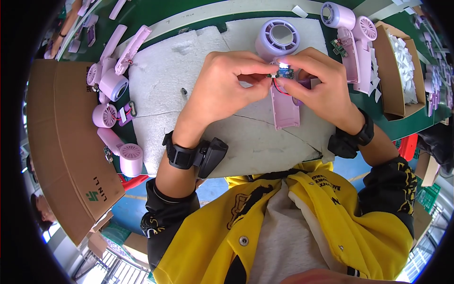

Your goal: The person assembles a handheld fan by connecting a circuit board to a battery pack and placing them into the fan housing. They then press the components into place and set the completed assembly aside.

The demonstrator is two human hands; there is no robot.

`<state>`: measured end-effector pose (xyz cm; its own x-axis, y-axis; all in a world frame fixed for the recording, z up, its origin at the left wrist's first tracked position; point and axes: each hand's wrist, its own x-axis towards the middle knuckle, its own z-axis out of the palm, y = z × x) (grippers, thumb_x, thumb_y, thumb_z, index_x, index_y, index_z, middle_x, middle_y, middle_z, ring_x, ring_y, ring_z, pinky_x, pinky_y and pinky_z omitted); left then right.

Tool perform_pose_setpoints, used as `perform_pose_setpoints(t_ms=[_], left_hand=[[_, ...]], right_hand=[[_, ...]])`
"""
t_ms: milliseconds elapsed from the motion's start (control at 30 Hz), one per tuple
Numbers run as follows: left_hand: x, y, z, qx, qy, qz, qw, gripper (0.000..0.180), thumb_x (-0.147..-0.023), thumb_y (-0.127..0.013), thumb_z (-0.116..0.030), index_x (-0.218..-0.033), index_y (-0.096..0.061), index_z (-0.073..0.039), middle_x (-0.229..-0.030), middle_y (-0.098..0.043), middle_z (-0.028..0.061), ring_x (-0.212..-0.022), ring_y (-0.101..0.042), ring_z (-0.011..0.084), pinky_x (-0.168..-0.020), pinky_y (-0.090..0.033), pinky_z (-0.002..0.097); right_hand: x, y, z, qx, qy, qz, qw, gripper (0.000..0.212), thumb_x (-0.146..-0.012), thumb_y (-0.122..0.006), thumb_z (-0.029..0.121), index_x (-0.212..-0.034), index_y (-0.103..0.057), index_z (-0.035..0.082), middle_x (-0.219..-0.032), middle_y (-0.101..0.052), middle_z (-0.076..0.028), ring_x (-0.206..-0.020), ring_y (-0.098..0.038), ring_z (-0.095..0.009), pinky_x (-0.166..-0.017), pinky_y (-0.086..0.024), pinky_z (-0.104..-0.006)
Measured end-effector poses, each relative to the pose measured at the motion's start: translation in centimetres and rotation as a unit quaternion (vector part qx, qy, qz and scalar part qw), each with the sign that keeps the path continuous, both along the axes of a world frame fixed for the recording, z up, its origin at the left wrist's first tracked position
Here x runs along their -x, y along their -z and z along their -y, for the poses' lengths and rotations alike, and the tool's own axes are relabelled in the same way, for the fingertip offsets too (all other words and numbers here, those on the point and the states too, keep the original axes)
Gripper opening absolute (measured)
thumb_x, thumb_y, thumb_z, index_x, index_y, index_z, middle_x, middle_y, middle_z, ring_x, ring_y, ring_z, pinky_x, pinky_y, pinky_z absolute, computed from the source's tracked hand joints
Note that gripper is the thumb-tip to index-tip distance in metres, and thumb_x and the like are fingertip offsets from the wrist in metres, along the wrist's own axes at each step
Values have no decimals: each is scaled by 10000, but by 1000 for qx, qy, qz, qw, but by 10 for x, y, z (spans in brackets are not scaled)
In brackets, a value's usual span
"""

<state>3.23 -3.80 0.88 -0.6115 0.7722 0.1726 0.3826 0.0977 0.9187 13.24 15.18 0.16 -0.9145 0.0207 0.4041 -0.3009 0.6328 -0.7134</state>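
bare foam pad (189,75) left of the hands; fan parts (113,85) crowd its left edge.

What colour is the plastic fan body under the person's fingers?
Pale lilac-pink: the fan body under both hands, best seen in the head view, lies on a grey foam pad.

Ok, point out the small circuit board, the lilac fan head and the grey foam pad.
small circuit board (285,73), head view, green face.
lilac fan head (277,38), head view, round grille.
grey foam pad (189,61), head view, bare top surface.
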Motion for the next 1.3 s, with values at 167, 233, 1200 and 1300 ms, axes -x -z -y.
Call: perform_pose_setpoints(t_ms=[167, 233, 1200, 1300], left_hand=[[0, -2, -1, 8, 0, -8, 1000, 233, -726, -733, -16, -959, -743, -29, -852, -710, 99, -693, -683, 177, -632, -538, 259], [0, -3, -1, 13, -1, -10, 1000, 233, -726, -733, -15, -959, -745, -29, -853, -711, 98, -691, -682, 174, -630, -537, 257], [-4, -3, -3, 26, -14, 25, 999, 213, -769, -712, 1, -981, -737, -9, -835, -709, 88, -675, -668, 125, -604, -519, 232], [-3, -3, -3, 29, -15, 35, 999, 211, -771, -709, 3, -979, -738, -9, -840, -709, 87, -683, -667, 123, -613, -520, 231]], right_hand=[[1, 3, -3, -12, -5, -6, 1000, 355, -702, -801, 37, -1045, -709, 44, -888, -671, -71, -636, -606, -119, -543, -482, -226], [1, 3, -3, -15, -3, -8, 1000, 356, -701, -802, 38, -1045, -713, 48, -885, -671, -70, -640, -607, -120, -546, -485, -226], [3, 6, -2, 10, 0, -6, 1000, 366, -691, -791, 19, -1049, -733, 72, -862, -666, -60, -634, -594, -107, -536, -477, -215], [3, 6, -2, 15, -3, 1, 1000, 360, -704, -784, 18, -1056, -730, 71, -867, -664, -60, -636, -594, -105, -534, -474, -214]])
